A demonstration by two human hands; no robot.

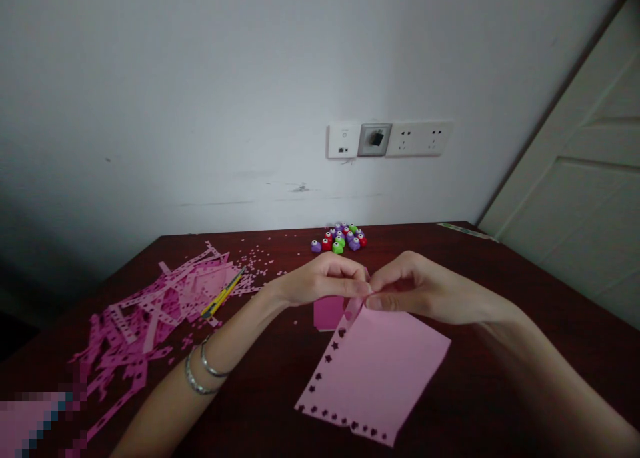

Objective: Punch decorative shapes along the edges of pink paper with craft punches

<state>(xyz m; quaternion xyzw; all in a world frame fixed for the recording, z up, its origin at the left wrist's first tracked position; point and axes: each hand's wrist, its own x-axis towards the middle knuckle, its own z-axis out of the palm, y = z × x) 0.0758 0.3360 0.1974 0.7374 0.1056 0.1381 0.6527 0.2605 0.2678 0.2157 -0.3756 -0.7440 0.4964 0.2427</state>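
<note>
Both my hands meet above a dark red-brown table [500, 378]. My left hand [320, 281], with bracelets on its wrist, pinches the top corner of a pink paper sheet [380, 371]. My right hand [415, 288] pinches the same corner from the other side. The sheet slopes down toward me and has small shapes punched along its left and bottom edges. Just behind the sheet's top, under my left hand, sits a small pink block [327, 313].
A heap of punched pink paper strips [150, 318] covers the table's left side, with a yellow utility knife [223, 296] on it. Several small coloured paper punches [340, 238] cluster at the far edge below wall sockets [390, 139]. A door [585, 198] stands at right.
</note>
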